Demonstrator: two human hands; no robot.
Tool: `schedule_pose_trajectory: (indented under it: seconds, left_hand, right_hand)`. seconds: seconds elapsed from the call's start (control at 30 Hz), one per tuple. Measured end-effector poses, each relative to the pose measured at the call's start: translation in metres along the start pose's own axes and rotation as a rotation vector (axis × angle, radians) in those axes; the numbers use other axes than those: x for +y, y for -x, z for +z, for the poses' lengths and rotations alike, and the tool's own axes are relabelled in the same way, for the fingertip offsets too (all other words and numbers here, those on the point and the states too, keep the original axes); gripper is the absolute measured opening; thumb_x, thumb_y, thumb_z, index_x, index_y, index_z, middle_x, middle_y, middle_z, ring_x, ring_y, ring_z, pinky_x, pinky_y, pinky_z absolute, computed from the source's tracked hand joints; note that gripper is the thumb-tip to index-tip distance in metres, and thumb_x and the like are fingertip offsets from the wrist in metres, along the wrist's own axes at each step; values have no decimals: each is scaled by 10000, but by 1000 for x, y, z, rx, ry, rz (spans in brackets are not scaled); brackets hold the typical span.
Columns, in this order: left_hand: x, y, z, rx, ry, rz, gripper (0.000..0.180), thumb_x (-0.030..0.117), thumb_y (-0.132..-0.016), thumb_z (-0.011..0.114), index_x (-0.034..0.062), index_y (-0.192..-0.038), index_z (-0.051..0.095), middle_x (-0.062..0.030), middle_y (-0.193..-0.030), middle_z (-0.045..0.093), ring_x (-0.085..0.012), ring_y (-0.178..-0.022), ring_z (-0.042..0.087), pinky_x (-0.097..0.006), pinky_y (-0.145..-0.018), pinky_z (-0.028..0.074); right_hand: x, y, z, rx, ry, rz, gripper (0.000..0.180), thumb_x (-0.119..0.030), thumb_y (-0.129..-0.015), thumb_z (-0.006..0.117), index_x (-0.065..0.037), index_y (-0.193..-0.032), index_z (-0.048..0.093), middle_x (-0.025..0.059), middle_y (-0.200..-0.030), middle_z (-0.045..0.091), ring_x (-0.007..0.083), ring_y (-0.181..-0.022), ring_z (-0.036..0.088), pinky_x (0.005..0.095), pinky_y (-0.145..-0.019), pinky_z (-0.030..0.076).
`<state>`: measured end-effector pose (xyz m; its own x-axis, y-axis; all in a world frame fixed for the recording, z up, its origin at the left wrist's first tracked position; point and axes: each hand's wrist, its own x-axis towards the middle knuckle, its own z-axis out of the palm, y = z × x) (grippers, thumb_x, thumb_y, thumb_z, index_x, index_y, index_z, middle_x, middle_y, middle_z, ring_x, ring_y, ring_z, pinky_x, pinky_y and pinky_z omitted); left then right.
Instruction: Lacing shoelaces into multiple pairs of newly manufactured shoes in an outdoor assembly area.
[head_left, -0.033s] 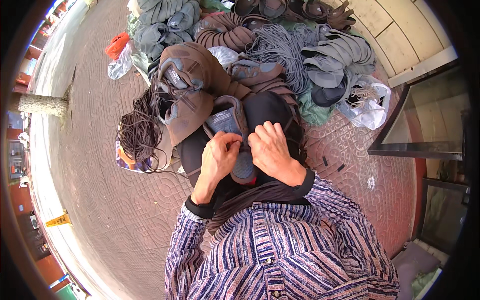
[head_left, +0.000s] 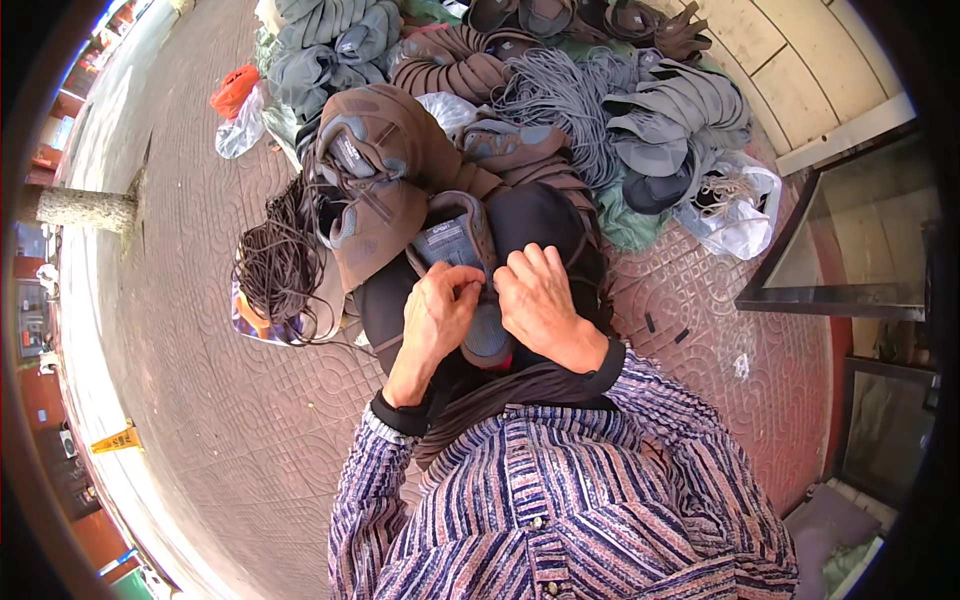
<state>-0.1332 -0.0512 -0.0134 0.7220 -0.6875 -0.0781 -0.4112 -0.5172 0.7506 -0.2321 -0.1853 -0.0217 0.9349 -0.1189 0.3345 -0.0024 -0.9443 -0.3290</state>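
Observation:
Across my lap, between my knees, lies a brown and grey-blue shoe upper [head_left: 487, 333] with its padded tongue [head_left: 445, 247] turned away from me. My left hand [head_left: 440, 315] pinches thumb and forefinger together at the middle of the upper. Close beside it, my right hand [head_left: 545, 310] is closed on the upper's other side, knuckles up. Whether a lace runs between the fingertips is hidden. More brown shoe uppers, nested in a stack [head_left: 385, 135], rest against my left knee. A bundle of dark brown laces [head_left: 275, 265] hangs to the left over a bag.
Farther off lie piles of grey uppers [head_left: 690, 110], brown uppers [head_left: 455, 65] and a tangle of grey laces [head_left: 565, 100]. A clear plastic bag [head_left: 740, 205] sits right of them. A dark-framed glass door [head_left: 835, 300] stands at the right. A tree trunk [head_left: 85, 210] rises at far left.
My right hand has shifted very slightly to the left. My left hand and the shoe upper look unmoved.

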Motion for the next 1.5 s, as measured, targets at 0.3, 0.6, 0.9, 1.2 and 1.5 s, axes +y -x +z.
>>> schedule_pose_trajectory:
  seconds: [0.3,0.6,0.9,1.2,1.5]
  left_hand:
    - [2,-18,-5,-143,-328,285,134,118,-736,678,104,-868,693,-87,-773,572,-288,-719,616,-399,-622,473]
    - [5,-22,-76,-149,-498,470,62,84,-821,581,43,-858,553,-121,-772,538,-294,-680,593,-398,-585,455]
    - [-47,23,-80,-303,1927,-419,131,121,-850,539,-5,-818,532,-19,-696,452,-119,-569,386,-256,-516,360]
    - [-206,156,-348,703,1741,467,114,68,-927,409,-10,-880,479,-20,-689,344,-133,-581,304,-283,-539,283]
    - [-126,95,-271,627,1334,-36,196,95,-953,457,-58,-1068,500,-21,-823,471,-80,-658,404,-242,-592,373]
  right_hand:
    - [-1,1,3,48,-282,119,341,45,-623,568,-23,-948,490,97,-768,533,286,-761,497,388,-703,351]
    - [0,6,-9,-4,-19,-76,199,-186,-694,720,-62,-795,601,55,-868,501,231,-849,468,367,-747,357]
    - [34,-17,-39,-382,-127,44,162,-214,-755,683,-63,-694,678,62,-716,545,254,-813,509,374,-733,400]
    - [33,-54,-28,-446,-587,210,302,-238,-829,624,-22,-1040,621,152,-763,633,280,-680,623,376,-623,480]
    - [-57,-46,55,-292,-491,-145,94,-72,-800,550,11,-799,505,198,-661,589,379,-627,610,454,-566,494]
